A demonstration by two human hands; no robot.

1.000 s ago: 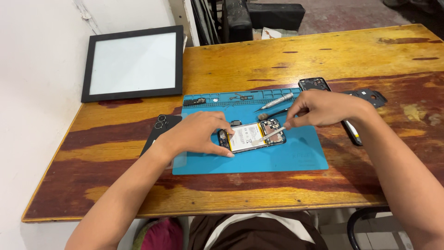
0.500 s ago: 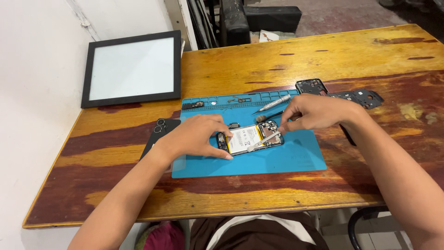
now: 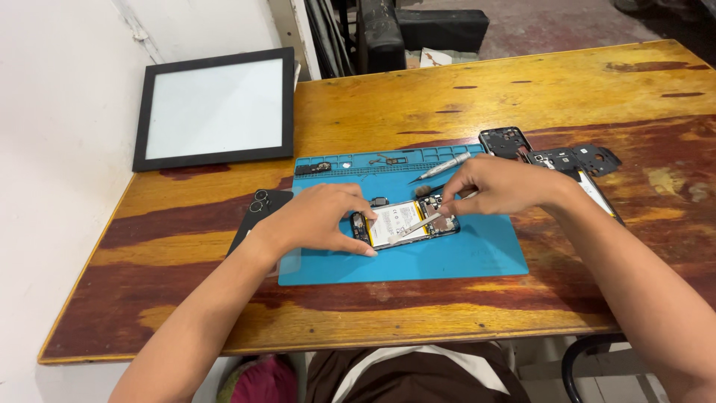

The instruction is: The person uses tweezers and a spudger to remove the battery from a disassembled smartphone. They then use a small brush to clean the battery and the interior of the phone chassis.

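An opened phone (image 3: 403,222) with its white battery showing lies on a blue work mat (image 3: 447,257). My left hand (image 3: 321,220) rests on the mat and pins the phone's left end with fingers and thumb. My right hand (image 3: 500,186) is at the phone's right end, pinching a thin pale tool (image 3: 421,224) that slants down across the battery. What the tool's tip touches is too small to tell.
A silver screwdriver (image 3: 444,168) lies at the mat's back edge. A black phone back cover (image 3: 261,213) sits left of the mat, and black phone frames (image 3: 507,142) and parts (image 3: 585,158) lie to the right. A black-framed white panel (image 3: 216,108) rests at the table's back left.
The right hand has shifted slightly and the thin tool now reaches further across the battery. The left hand stays on the phone's left end.
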